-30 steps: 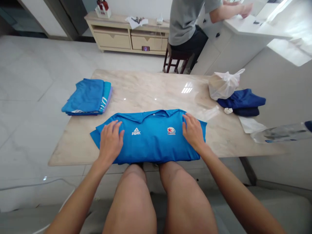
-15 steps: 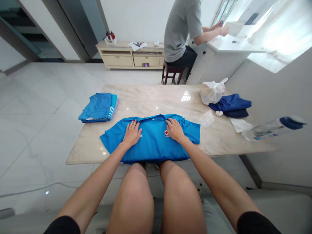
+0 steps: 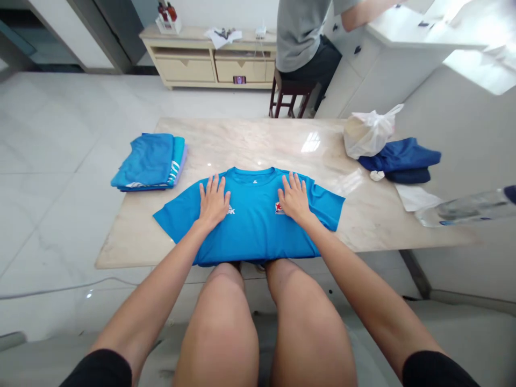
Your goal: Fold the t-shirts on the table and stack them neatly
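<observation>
Bright blue T-shirt, plain fabric, collar same blue. On it: white logo, and red star badge with white and blue bits. Left of shirt: folded stack, blue and teal layers, white print on edge, lavender layer at side. Under shirt: marble table, cream with beige veining. Right of shirt: navy clothes, white plastic bag, white paper. Further right: clear bottle, dark blue cap. Beyond shirt: pale wood cabinet, dark red-brown stool, co-worker's grey T-shirt.
</observation>
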Demonstrator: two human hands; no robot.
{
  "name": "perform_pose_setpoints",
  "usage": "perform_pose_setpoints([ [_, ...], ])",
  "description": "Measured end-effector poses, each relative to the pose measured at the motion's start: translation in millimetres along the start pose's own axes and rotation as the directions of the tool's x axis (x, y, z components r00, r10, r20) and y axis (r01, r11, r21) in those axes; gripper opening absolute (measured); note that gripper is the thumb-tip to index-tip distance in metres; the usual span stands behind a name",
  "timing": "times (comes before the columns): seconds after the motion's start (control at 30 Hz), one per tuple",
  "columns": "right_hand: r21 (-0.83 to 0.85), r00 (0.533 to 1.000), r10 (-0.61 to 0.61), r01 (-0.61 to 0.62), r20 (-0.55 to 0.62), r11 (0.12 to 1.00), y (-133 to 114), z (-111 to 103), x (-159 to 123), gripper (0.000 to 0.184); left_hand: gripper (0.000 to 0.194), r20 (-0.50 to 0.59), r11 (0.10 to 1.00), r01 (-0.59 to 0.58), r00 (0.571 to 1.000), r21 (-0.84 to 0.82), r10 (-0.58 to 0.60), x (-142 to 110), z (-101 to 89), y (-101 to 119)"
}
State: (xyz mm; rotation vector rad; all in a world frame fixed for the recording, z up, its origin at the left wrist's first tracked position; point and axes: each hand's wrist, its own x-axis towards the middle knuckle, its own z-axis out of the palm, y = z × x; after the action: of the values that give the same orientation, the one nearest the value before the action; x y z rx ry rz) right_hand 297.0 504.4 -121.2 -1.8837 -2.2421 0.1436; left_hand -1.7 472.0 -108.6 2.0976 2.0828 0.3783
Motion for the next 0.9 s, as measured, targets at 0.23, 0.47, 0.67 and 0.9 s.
perform_pose_setpoints([
  [0.23,0.024,1.000,0.005,-0.004,-0.021,1.000,3.7,10.2,-74.9,0.068,0.070,-0.029,0.998,0.060,0.998,0.010,-0.060,-85.9,2.5,2.0],
  [0.47,0.007,1.000,0.025,-0.025,-0.014,1.000,16.4,9.3,-53.6,0.072,0.072,-0.008,0.997,0.062,0.998,0.037,-0.061,-55.6,3.4,0.8],
  [0.67,-0.005,0.999,0.038,-0.038,-0.015,0.999,28.5,18.7,-17.6,0.074,0.071,0.006,0.998,0.051,0.999,0.022,-0.051,-9.1,12.0,-5.2],
  [0.9,-0.027,0.999,0.022,-0.020,0.050,0.999,41.5,14.7,29.2,0.073,0.073,0.059,0.999,0.022,0.998,0.031,-0.024,30.4,11.5,-9.7],
])
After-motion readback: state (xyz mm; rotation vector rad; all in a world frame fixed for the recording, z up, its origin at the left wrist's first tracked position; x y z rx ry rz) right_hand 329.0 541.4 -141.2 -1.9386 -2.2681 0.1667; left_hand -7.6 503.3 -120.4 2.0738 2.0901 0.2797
